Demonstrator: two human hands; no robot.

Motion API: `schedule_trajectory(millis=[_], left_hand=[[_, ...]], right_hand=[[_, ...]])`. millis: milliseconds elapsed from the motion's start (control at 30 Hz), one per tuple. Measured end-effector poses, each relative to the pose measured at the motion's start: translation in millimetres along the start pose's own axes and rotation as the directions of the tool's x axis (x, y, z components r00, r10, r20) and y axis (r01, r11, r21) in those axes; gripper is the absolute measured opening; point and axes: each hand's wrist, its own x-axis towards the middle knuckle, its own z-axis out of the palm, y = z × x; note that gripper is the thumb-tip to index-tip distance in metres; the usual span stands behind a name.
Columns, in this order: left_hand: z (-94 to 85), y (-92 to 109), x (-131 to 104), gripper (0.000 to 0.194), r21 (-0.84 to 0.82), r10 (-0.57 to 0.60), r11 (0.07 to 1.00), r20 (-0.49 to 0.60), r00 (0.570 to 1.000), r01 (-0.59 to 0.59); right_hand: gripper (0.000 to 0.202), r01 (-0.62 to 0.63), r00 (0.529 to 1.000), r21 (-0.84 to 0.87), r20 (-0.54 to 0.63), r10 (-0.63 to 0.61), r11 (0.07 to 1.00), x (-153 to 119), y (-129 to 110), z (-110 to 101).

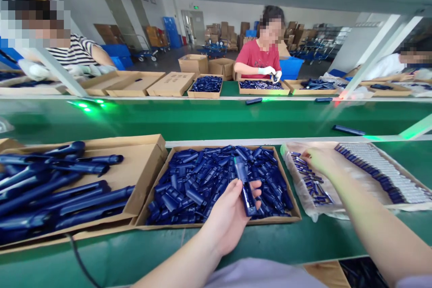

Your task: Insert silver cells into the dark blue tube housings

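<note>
My left hand (232, 211) is wrapped round a dark blue plastic housing (243, 184) with an open slot along its side, tilted above a cardboard tray (293, 211). That tray is heaped with blue plastic pieces (192, 189) of a similar colour. My right hand (319, 159) reaches into a plastic-lined tray (364, 209) on the right, its fingertips closed among loose blue-and-silver batteries (313, 184). What lies between those fingertips is hidden. Rows of batteries (398, 171) stand side by side along the right part of that tray.
A cardboard tray (148, 166) of long blue housings (84, 202) stands at the left. Beyond runs a green belt (202, 117) carrying a few blue housings (347, 130). Co-workers (259, 56) sit across it behind more trays. Frame posts (381, 54) rise at both sides; a black cable (81, 256) hangs lower left.
</note>
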Motion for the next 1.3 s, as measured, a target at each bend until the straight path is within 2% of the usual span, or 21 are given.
schedule_trajectory(millis=[133, 333, 533, 600, 667, 700, 767, 800, 833, 867, 933, 1000, 1033, 1100, 1200, 1233, 1300], left_hand=[[1.7, 0, 1, 0.040, 0.002, -0.015, 1.000, 0.003, 1.000, 0.015], [-0.6, -1, 4, 0.041, 0.026, -0.060, 0.998, 0.022, 0.998, 0.060], [0.7, -4, 2, 0.042, 0.058, -0.065, 0.996, 0.073, 0.995, 0.061], [0.4, -5, 3, 0.042, 0.044, -0.059, 0.998, 0.078, 0.995, 0.055], [-0.8, -6, 4, 0.040, 0.019, -0.053, 0.998, 0.063, 0.997, 0.052], [-1.4, -6, 5, 0.040, 0.005, -0.050, 0.999, 0.050, 0.997, 0.050], [-1.7, -7, 6, 0.037, -0.019, -0.051, 0.998, 0.036, 0.998, 0.052], [-1.2, -7, 6, 0.036, -0.022, -0.052, 0.998, 0.046, 0.998, 0.053], [-0.4, -7, 6, 0.034, -0.016, -0.053, 0.998, 0.061, 0.997, 0.054], [0.8, -7, 5, 0.033, -0.006, -0.051, 0.999, 0.076, 0.996, 0.052], [3.6, -7, 3, 0.032, 0.025, -0.046, 0.999, 0.094, 0.994, 0.044], [6.0, -8, 2, 0.032, 0.046, -0.045, 0.998, 0.091, 0.995, 0.041], [6.9, -8, 1, 0.033, 0.050, -0.045, 0.998, 0.087, 0.995, 0.040], [7.6, -7, 1, 0.033, 0.047, -0.037, 0.998, 0.081, 0.996, 0.033], [7.3, 0, 2, 0.031, 0.010, -0.026, 1.000, 0.068, 0.997, 0.025], [7.2, 4, 2, 0.031, -0.006, -0.034, 0.999, 0.060, 0.998, 0.034], [7.3, 13, 2, 0.034, -0.034, -0.054, 0.998, 0.037, 0.998, 0.055]], right_hand=[[0.007, 0.063, 0.993, -0.061, 0.101, -0.056, 0.996, 4, 2, 2], [0.018, 0.079, 0.981, -0.113, 0.188, -0.057, 0.990, -18, -16, -17], [0.026, -0.024, 0.969, -0.051, 0.246, 0.036, 0.998, -21, -17, -33], [0.022, -0.063, 0.977, 0.008, 0.207, 0.060, 0.998, -25, -21, -33], [0.016, -0.065, 0.987, 0.111, 0.156, 0.047, 0.992, -41, -33, -28], [0.018, -0.045, 0.989, 0.169, 0.147, 0.020, 0.985, -53, -43, -23], [0.026, 0.050, 0.980, 0.347, 0.163, -0.113, 0.937, -86, -69, -11], [0.030, 0.110, 0.965, 0.447, 0.165, -0.203, 0.888, -104, -84, -4], [0.030, 0.196, 0.938, 0.605, 0.113, -0.327, 0.771, -121, -99, 4], [0.027, 0.267, 0.923, 0.666, 0.030, -0.384, 0.696, -135, -113, 11], [0.018, 0.446, 0.881, 0.643, -0.196, -0.430, 0.623, -154, -137, 23], [0.018, 0.583, 0.813, 0.490, -0.346, -0.469, 0.648, -163, -153, 29], [0.021, 0.623, 0.781, 0.417, -0.378, -0.496, 0.662, -165, -159, 30], [0.028, 0.658, 0.748, 0.334, -0.391, -0.535, 0.676, -167, -166, 28], [0.034, 0.678, 0.735, 0.375, -0.354, -0.578, 0.632, -159, -159, 16], [0.035, 0.669, 0.743, 0.391, -0.362, -0.563, 0.632, -150, -150, 11], [0.037, 0.562, 0.817, 0.367, -0.386, -0.428, 0.742, -120, -119, 1]])
